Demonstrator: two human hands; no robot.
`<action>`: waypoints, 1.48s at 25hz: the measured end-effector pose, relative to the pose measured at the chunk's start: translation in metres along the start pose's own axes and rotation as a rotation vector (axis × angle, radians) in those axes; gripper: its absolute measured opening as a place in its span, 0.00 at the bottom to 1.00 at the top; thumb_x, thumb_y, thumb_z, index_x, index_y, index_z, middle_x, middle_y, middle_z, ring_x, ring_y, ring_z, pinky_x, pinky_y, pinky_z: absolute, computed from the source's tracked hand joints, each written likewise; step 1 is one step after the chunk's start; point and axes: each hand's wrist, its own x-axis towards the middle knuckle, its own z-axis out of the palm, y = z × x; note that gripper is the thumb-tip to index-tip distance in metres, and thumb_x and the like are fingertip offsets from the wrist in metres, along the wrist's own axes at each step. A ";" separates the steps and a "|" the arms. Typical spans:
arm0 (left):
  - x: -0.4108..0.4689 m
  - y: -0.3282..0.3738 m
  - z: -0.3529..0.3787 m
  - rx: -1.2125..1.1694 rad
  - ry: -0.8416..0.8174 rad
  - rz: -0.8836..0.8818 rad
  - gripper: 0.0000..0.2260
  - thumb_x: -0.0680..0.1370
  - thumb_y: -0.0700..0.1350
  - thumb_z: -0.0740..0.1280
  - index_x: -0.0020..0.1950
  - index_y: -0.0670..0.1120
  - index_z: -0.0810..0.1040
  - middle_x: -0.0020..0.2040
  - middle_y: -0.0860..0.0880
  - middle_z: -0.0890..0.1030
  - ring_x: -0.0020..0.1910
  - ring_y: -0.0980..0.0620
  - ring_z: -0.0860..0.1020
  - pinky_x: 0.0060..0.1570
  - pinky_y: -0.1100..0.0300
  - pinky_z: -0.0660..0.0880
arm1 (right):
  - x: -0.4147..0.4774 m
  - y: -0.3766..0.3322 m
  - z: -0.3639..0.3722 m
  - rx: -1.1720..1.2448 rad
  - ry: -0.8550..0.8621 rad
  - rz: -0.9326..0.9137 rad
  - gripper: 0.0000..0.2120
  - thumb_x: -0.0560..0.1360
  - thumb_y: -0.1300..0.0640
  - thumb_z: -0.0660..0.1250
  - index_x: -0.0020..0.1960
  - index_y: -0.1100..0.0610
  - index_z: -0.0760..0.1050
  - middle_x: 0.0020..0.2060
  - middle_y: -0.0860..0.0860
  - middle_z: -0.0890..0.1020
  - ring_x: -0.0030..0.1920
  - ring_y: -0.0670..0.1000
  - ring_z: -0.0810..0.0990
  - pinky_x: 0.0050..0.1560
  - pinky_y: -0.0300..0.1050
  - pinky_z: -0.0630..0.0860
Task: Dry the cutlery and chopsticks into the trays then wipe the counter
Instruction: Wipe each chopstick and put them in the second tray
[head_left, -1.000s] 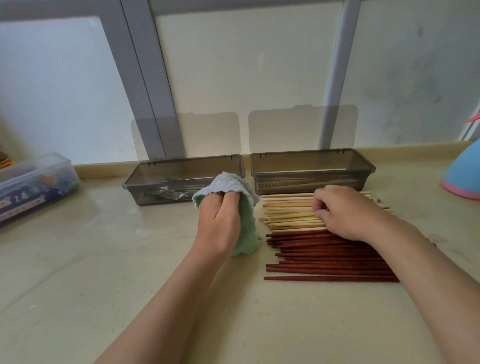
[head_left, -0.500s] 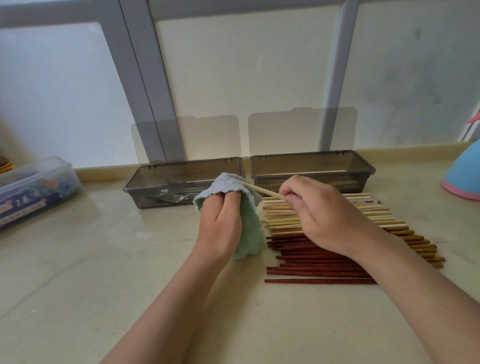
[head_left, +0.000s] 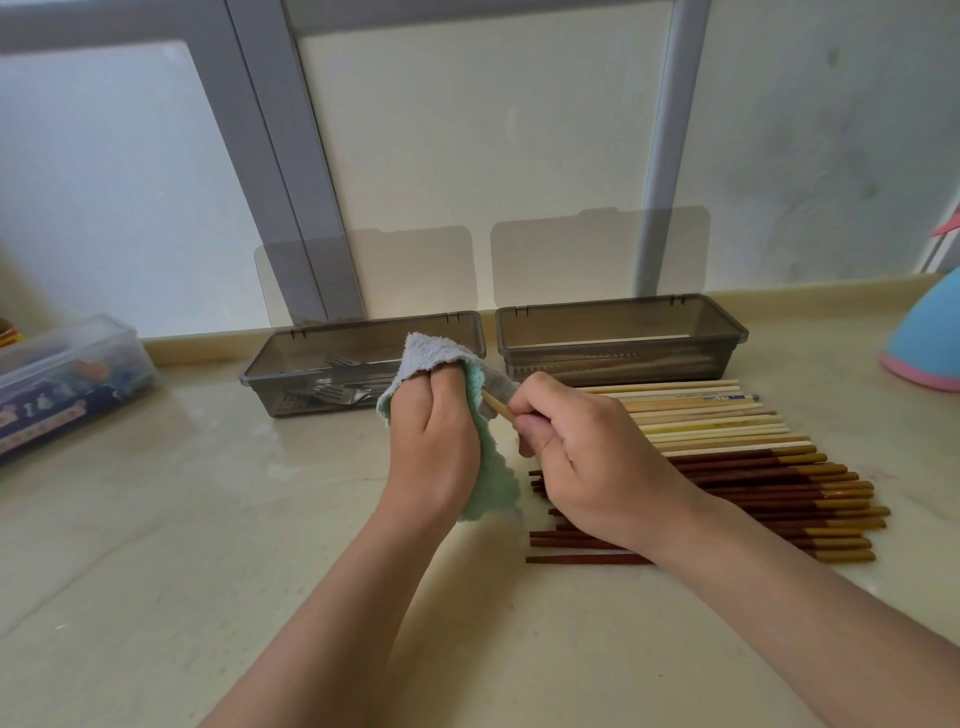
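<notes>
My left hand (head_left: 434, 447) grips a pale green cloth (head_left: 493, 473) above the counter. A light wooden chopstick (head_left: 497, 406) is pinched in my right hand (head_left: 587, 457), its tip pushed into the cloth. Rows of light chopsticks (head_left: 701, 415) and dark red chopsticks (head_left: 769, 493) lie on the counter to the right. Behind them stand two grey trays with open lids: the left tray (head_left: 311, 358) holds forks, the right tray (head_left: 623, 322) holds a few chopsticks.
A clear plastic box (head_left: 67, 374) with colourful contents sits at the left edge. A blue and pink object (head_left: 930, 343) stands at the far right. Frosted window panes and grey frames rise behind the beige counter (head_left: 208, 519).
My right hand picked a light chopstick off the pile, brought it left to the cloth, and has now slid in closer to the cloth. My left hand stayed nearly still.
</notes>
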 end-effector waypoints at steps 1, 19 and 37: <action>0.000 0.000 0.001 0.014 -0.003 0.007 0.18 0.79 0.46 0.56 0.29 0.53 0.68 0.28 0.51 0.68 0.31 0.49 0.67 0.34 0.48 0.66 | -0.001 0.000 0.002 0.019 0.015 0.009 0.06 0.82 0.64 0.61 0.47 0.59 0.73 0.36 0.51 0.78 0.35 0.47 0.74 0.33 0.36 0.69; 0.022 -0.012 -0.013 -0.021 0.231 -0.068 0.19 0.83 0.46 0.54 0.46 0.40 0.81 0.39 0.42 0.79 0.35 0.49 0.74 0.40 0.51 0.73 | 0.000 0.008 -0.006 0.008 -0.138 0.236 0.10 0.84 0.56 0.60 0.50 0.53 0.79 0.34 0.49 0.81 0.33 0.50 0.77 0.37 0.54 0.77; 0.007 -0.007 -0.004 0.076 0.079 0.008 0.20 0.84 0.43 0.53 0.39 0.43 0.79 0.33 0.49 0.75 0.33 0.50 0.73 0.37 0.54 0.71 | 0.000 0.003 -0.004 0.113 -0.192 0.267 0.14 0.83 0.57 0.61 0.42 0.51 0.79 0.27 0.44 0.74 0.29 0.42 0.71 0.33 0.42 0.69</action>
